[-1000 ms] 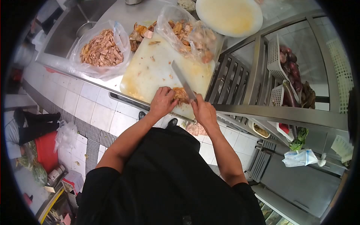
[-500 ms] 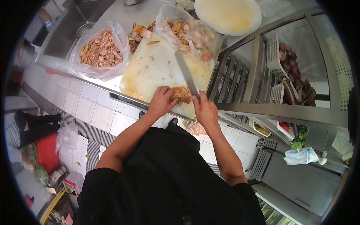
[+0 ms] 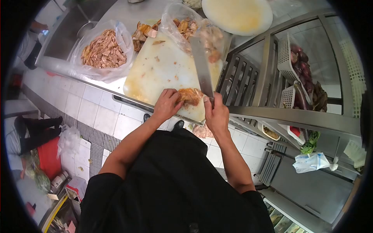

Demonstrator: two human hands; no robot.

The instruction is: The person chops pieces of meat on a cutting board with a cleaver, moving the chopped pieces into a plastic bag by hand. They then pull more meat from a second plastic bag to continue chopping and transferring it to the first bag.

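Note:
On the near end of the white cutting board (image 3: 151, 70) lies a piece of browned meat (image 3: 189, 96). My left hand (image 3: 167, 104) presses on its left side with curled fingers. My right hand (image 3: 216, 112) is closed around the handle of a large knife (image 3: 203, 69), whose broad blade points away from me, just right of the meat. Small scraps dot the board. At its far edge are larger meat pieces (image 3: 144, 32) and a clear plastic bag (image 3: 171, 23) with more meat. Left of the board, another clear bag (image 3: 127, 39) holds a heap of sliced meat (image 3: 104, 50).
A metal sink (image 3: 66, 35) is at the far left, and a round board (image 3: 237, 15) stands at the back. On the right, a metal rack (image 3: 287, 113) holds baskets of vegetables (image 3: 301, 66). Another person (image 3: 35, 130) is at the left edge, near a red container (image 3: 49, 158).
The knife has shifted right, off the meat's right end, and its blade now shows broader. My right hand has moved slightly right with it. My left hand has barely moved.

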